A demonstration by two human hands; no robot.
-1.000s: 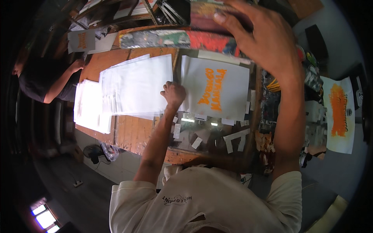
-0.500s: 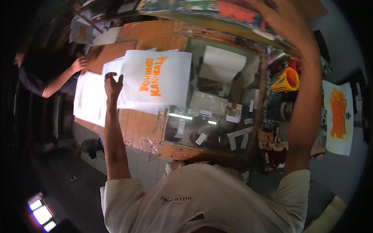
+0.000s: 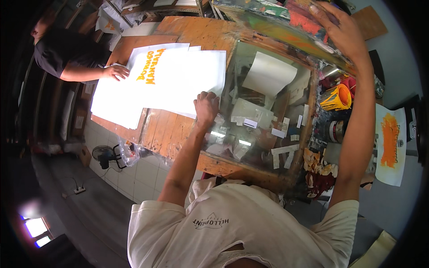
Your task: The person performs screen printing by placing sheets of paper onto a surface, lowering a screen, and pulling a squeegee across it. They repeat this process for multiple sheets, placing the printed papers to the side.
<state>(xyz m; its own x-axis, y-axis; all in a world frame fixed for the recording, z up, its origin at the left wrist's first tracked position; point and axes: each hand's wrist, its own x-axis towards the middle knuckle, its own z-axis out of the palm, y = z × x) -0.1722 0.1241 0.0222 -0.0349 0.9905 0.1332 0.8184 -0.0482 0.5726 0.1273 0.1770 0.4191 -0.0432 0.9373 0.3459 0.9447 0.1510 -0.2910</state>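
Observation:
My left hand [image 3: 207, 108] is closed at the near right corner of a white sheet [image 3: 209, 67], its fingers curled over the edge. That sheet lies on overlapping white paper beside the glass panel. A sheet with orange lettering [image 3: 152, 67] lies further left, a co-worker's hand [image 3: 116, 72] at its left edge. My right hand [image 3: 335, 29] is raised at the far right, closed on the upper edge of a tilted screen-printing frame [image 3: 286, 38] smeared with paint. A curled blank sheet [image 3: 270, 73] lies on the glass panel [image 3: 223, 145] below the frame.
Right of the glass stand an orange-streaked paint tub [image 3: 336, 97] and a dark can [image 3: 336, 131], with crumpled stained paper [image 3: 319, 163] nearer me. An orange-smeared sheet [image 3: 389, 143] hangs beyond my right forearm. A black fan [image 3: 105, 154] stands on the floor at left.
My left hand has gone from the printed sheet's left edge to the right-hand paper corner. The orange-lettered sheet now lies further left, with the co-worker's hand at it. My right hand stays on the raised frame.

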